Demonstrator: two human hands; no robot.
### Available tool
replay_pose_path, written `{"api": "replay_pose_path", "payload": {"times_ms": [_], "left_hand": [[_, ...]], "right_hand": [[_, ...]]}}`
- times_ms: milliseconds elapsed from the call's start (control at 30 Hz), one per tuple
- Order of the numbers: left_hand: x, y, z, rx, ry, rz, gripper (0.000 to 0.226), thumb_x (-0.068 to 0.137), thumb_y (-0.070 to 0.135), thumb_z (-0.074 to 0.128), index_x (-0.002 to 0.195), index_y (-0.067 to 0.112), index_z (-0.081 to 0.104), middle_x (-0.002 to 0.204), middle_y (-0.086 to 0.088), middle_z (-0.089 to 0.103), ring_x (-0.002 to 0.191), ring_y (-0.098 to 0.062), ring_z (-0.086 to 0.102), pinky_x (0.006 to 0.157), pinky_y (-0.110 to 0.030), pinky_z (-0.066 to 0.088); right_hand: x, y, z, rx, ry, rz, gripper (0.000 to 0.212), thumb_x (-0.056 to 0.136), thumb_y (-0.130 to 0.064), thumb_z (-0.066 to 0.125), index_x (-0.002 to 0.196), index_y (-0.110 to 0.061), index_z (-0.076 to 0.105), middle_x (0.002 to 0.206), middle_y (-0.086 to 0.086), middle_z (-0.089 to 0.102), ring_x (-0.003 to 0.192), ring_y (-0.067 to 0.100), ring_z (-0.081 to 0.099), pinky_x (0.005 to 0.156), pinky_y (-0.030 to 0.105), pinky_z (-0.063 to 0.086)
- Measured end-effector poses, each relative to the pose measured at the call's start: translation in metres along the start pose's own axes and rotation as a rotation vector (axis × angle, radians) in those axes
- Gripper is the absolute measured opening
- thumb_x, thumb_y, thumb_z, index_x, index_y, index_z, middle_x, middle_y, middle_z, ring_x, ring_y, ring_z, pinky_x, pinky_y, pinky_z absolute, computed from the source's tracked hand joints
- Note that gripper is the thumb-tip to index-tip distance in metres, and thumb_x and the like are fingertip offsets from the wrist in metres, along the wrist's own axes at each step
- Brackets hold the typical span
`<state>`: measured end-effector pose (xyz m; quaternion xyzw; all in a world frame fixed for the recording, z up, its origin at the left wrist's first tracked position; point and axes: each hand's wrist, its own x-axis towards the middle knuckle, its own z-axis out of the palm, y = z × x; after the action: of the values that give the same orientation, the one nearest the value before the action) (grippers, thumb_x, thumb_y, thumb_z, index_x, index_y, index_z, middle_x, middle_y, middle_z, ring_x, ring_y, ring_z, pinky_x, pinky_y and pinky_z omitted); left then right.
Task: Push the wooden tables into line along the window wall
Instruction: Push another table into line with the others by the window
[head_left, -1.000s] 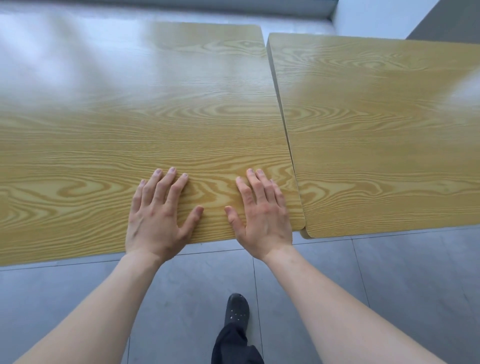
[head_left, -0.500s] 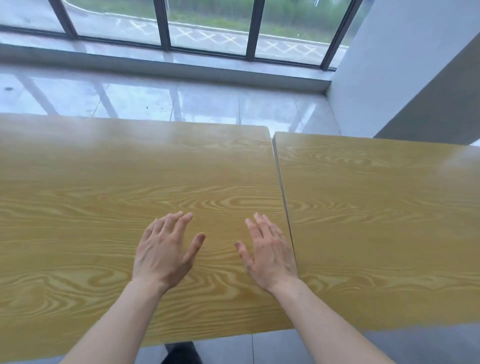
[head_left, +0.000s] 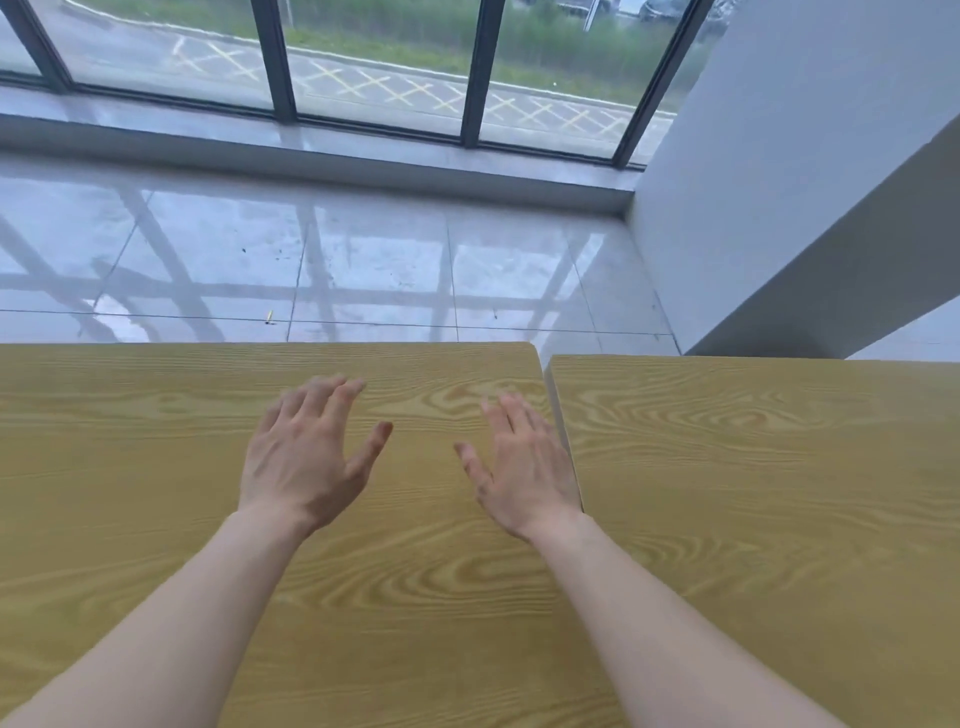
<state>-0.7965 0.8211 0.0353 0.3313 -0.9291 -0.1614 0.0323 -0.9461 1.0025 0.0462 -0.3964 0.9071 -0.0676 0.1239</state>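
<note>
Head view: both palms pressed flat near the front edge 1 second ago; now the left hand (head_left: 306, 457) and right hand (head_left: 522, 470) hover spread wide, holding nothing, over the left table (head_left: 130, 493). That push looks finished. The right table (head_left: 753, 493) sits just beside it, its far edge slightly nearer. Bare floor (head_left: 363, 249) separates both from the window wall (head_left: 374, 62).

Yellow-brown wood-grain rectangular worktops: two, the left one (head_left: 156, 467) and the right one (head_left: 753, 467). Bare hands with fingers spread: two, left (head_left: 306, 457) and right (head_left: 524, 467). Dark metal window mullions: five in view. Small yellow scrap (head_left: 269, 316) on the grey tiled floor (head_left: 363, 260): one.
</note>
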Motion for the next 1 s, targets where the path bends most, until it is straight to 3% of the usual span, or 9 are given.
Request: {"api": "replay_pose_path", "payload": {"times_ms": [300,433,533,633,767,1000], "left_hand": [[0.127,0.020,0.057,0.004,-0.032,-0.011,0.073,0.095,0.073,0.028,0.154,0.030,0.037,0.162,0.004,0.037,0.153,-0.019,0.025,0.127,-0.042,0.013],[0.161,0.023,0.083,0.014,-0.051,-0.013,0.069,0.097,0.070,0.030,0.151,0.029,0.043,0.156,0.001,0.046,0.148,-0.022,0.033,0.125,-0.042,0.017],[0.168,0.026,0.093,0.100,-0.070,-0.034,0.060,0.098,0.069,0.027,0.124,0.027,0.061,0.127,-0.001,0.066,0.126,-0.027,0.052,0.113,-0.043,0.030],[0.169,0.028,0.093,0.138,-0.073,-0.066,0.054,0.098,0.069,0.025,0.091,0.025,0.055,0.101,-0.002,0.068,0.106,-0.028,0.057,0.098,-0.045,0.035],[0.169,0.030,0.095,0.170,-0.057,-0.050,0.057,0.095,0.071,0.018,0.085,0.025,0.049,0.095,-0.003,0.067,0.100,-0.030,0.057,0.094,-0.046,0.035],[0.166,0.032,0.101,0.163,-0.027,-0.034,0.050,0.098,0.069,0.023,0.086,0.026,0.045,0.096,-0.006,0.067,0.102,-0.032,0.057,0.095,-0.048,0.036]], "right_hand": [[0.144,0.032,0.023,-0.006,0.003,-0.102,0.081,0.097,-0.070,0.035,0.159,-0.018,0.031,0.168,0.007,0.025,0.158,0.022,0.013,0.129,0.043,0.012],[0.181,0.044,0.039,0.028,0.009,-0.077,0.080,0.097,-0.071,0.033,0.156,-0.018,0.036,0.165,0.008,0.032,0.156,0.023,0.020,0.128,0.043,0.013],[0.190,0.048,0.052,-0.027,0.021,-0.083,0.074,0.097,-0.072,0.028,0.137,-0.018,0.057,0.139,0.006,0.060,0.134,0.025,0.048,0.119,0.043,0.028],[0.190,0.047,0.054,-0.036,0.062,-0.062,0.068,0.096,-0.073,0.026,0.106,-0.018,0.064,0.105,0.001,0.068,0.101,0.025,0.057,0.100,0.042,0.039],[0.190,0.049,0.052,-0.017,0.062,-0.074,0.065,0.097,-0.072,0.026,0.101,-0.018,0.061,0.100,0.001,0.066,0.096,0.024,0.055,0.097,0.042,0.039],[0.188,0.056,0.052,0.002,0.049,-0.119,0.063,0.098,-0.069,0.028,0.107,-0.017,0.062,0.102,0.002,0.066,0.099,0.024,0.056,0.100,0.044,0.038]]}}
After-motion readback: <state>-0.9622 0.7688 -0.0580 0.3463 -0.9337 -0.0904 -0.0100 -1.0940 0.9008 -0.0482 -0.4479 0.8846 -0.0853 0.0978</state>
